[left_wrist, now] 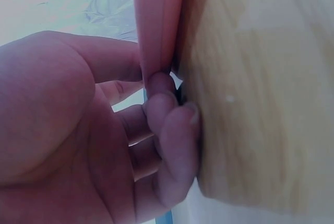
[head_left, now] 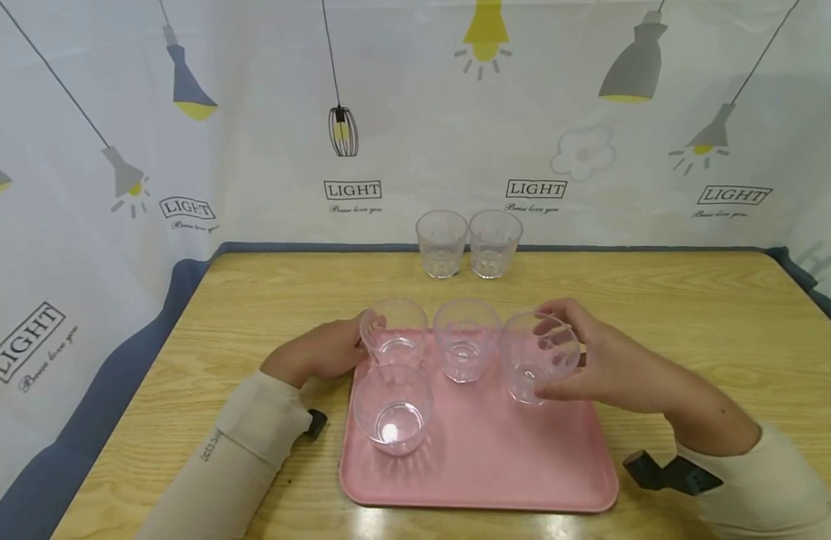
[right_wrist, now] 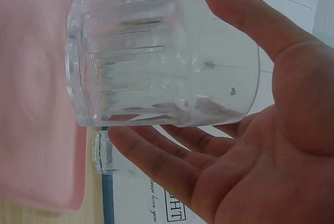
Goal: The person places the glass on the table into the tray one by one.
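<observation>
My left hand (head_left: 334, 346) pinches the back left edge of the pink tray (head_left: 486, 469). In the left wrist view the thumb lies on the tray's rim (left_wrist: 159, 20) and the fingers curl under it. My right hand (head_left: 594, 360) holds a clear plastic cup (head_left: 533, 352) close over the tray's back right part, thumb on one side and fingers on the other. A second clear cup (head_left: 466, 341) stands in the middle of the tray's back row. A third (head_left: 405, 349) is at the back left, beside my left hand. In front of it stands another cup (head_left: 393, 409).
Two more clear cups (head_left: 442, 244) stand side by side at the wooden table's (head_left: 287, 281) far edge. Behind the table hangs a white curtain (head_left: 402, 97) printed with lamps. Black wrist devices (head_left: 672, 472) sit on both sleeves.
</observation>
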`<control>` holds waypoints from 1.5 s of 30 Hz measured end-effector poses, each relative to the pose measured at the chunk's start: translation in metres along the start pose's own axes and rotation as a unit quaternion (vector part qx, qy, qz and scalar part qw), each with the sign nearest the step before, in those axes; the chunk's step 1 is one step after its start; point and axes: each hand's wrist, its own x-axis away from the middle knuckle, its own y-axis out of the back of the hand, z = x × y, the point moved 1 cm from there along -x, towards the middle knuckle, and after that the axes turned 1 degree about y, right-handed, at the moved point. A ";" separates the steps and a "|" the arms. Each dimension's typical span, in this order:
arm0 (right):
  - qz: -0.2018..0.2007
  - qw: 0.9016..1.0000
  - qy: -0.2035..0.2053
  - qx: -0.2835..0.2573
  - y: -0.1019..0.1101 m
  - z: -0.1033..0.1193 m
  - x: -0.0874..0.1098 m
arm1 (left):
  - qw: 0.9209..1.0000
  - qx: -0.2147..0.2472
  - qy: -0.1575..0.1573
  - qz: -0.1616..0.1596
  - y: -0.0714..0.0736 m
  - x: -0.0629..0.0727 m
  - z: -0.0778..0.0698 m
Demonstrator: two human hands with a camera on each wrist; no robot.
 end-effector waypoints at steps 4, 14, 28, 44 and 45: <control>0.007 1.000 0.011 -0.003 -0.003 0.003 0.001 | 1.000 -0.003 -0.004 -0.001 0.000 -0.001 0.003; 0.023 0.999 0.010 -0.022 -0.014 0.013 0.004 | 1.000 -0.005 -0.008 -0.005 -0.001 -0.001 0.003; 0.023 0.998 0.054 -0.037 -0.035 0.019 0.005 | 1.000 -0.004 -0.013 -0.009 -0.001 0.001 0.000; 0.060 0.996 0.033 -0.059 -0.057 0.026 0.005 | 1.000 -0.005 -0.018 -0.015 -0.002 -0.001 0.003; 0.061 0.996 0.034 -0.062 -0.058 0.026 0.005 | 1.000 -0.006 -0.019 -0.016 -0.002 0.000 0.003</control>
